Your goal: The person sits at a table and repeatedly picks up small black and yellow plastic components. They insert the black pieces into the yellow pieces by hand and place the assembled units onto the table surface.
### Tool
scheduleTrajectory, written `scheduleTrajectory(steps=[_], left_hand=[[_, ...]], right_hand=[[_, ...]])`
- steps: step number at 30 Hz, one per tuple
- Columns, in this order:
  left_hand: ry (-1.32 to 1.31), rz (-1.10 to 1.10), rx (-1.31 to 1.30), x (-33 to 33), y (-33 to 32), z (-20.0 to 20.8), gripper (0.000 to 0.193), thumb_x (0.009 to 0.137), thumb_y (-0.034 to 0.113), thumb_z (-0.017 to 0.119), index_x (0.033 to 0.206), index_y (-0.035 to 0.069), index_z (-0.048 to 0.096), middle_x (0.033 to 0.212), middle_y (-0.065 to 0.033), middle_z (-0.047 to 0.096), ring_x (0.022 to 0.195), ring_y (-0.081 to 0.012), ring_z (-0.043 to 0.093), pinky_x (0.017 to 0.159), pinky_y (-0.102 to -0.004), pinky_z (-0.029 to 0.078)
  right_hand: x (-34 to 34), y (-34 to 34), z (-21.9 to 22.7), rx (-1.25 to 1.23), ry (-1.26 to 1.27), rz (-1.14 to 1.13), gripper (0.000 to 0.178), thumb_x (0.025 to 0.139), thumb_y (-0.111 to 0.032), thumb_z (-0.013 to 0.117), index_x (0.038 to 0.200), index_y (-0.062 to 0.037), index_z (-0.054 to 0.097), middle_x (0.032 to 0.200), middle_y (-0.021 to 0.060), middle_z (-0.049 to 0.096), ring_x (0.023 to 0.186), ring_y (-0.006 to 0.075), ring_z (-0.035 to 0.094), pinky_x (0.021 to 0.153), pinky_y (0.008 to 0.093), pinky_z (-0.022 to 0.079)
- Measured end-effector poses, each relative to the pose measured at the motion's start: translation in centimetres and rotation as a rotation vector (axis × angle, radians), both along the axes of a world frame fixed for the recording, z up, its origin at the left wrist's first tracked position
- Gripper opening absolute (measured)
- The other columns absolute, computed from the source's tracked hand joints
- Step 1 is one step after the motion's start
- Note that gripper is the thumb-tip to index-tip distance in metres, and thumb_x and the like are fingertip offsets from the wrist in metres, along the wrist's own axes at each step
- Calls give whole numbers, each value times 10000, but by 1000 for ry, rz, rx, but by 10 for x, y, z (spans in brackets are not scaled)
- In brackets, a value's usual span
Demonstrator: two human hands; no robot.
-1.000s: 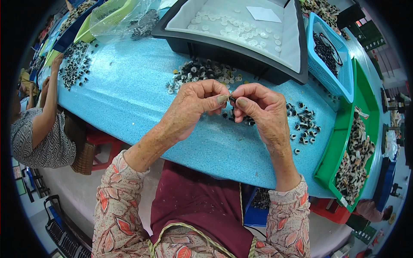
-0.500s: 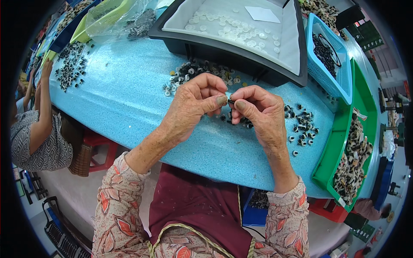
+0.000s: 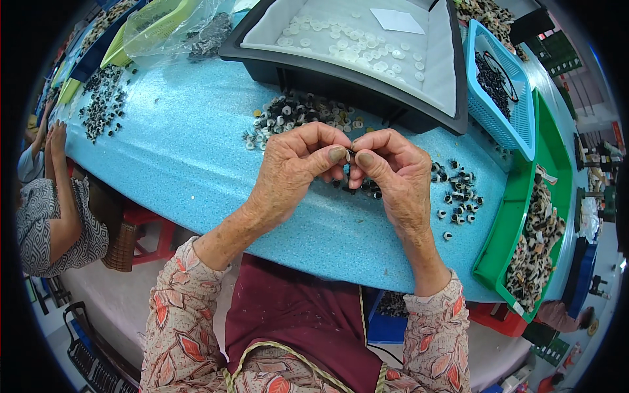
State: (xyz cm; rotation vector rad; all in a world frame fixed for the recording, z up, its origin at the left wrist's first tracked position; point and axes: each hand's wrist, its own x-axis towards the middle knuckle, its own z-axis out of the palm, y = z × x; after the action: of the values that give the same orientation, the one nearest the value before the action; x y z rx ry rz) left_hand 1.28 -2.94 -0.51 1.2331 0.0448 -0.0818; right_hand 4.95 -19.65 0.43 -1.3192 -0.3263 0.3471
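My left hand point(image 3: 295, 160) and my right hand point(image 3: 393, 167) meet tip to tip above the blue table point(image 3: 196, 150). Both are closed in a pinch. Between the thumbs and fingers is a small dark part point(image 3: 350, 153), mostly covered by the fingertips, so its kind cannot be made out. Just beyond my left hand lies a pile of white discs and small black parts point(image 3: 288, 112). More small black-and-white pieces point(image 3: 464, 190) are scattered right of my right hand, and a few black ones show beneath my fingers.
A black tray point(image 3: 341, 75) lined with white holds translucent discs and a paper slip. To its right stand a light blue basket point(image 3: 524, 124) of black parts and a green tray point(image 3: 488, 262) of furry pieces. Another person's hands point(image 3: 57, 137) are at the left edge, near another pile point(image 3: 103, 105).
My hands have drawn slightly closer together at the fingertips, and the pale bit seen between them is now mostly hidden. The other person's hands at the left have moved down, away from the table.
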Motion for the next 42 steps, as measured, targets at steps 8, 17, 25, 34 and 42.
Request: scheduleTrajectory(steps=[8, 17, 25, 34, 42], left_hand=[[133, -128, -258, 6, 7, -3, 165, 918, 77, 578, 1051, -18, 605, 860, -78, 662, 729, -127, 635, 649, -223, 517], [166, -68, -282, 6, 6, 4, 214, 887, 37, 604, 1093, -21, 602, 897, -88, 658, 767, -143, 643, 670, -236, 528], [-216, 460, 548, 3, 14, 10, 68, 774, 10, 698, 834, 41, 687, 776, -3, 648, 699, -96, 589, 612, -244, 469], [-467, 211, 1086, 0, 21, -1, 162, 635, 1, 735, 776, 67, 692, 738, -35, 611, 775, -208, 521, 722, -340, 420], [-605, 202, 1267, -7, 5, 1, 161, 604, 39, 763, 730, 68, 668, 743, -33, 604, 768, -226, 524, 731, -362, 397]], right_hand=[[-4, 5, 5, -161, -118, -105, 97, 857, -15, 644, 939, 28, 618, 775, 60, 655, 675, 95, 633, 594, 224, 540], [4, 0, 0, -53, -35, -105, 122, 866, -29, 638, 967, 36, 614, 815, 79, 650, 710, 114, 639, 610, 249, 556], [10, -10, 4, -57, -67, -188, 181, 868, -120, 668, 967, 23, 618, 803, 72, 627, 643, 108, 583, 557, 235, 499], [8, -10, 7, -181, -126, -183, 102, 856, -83, 665, 920, -5, 669, 730, 22, 638, 611, 64, 589, 526, 201, 507], [8, -10, 7, -258, -150, -152, 75, 843, -74, 664, 891, -18, 675, 702, 6, 637, 604, 49, 581, 519, 192, 492]])
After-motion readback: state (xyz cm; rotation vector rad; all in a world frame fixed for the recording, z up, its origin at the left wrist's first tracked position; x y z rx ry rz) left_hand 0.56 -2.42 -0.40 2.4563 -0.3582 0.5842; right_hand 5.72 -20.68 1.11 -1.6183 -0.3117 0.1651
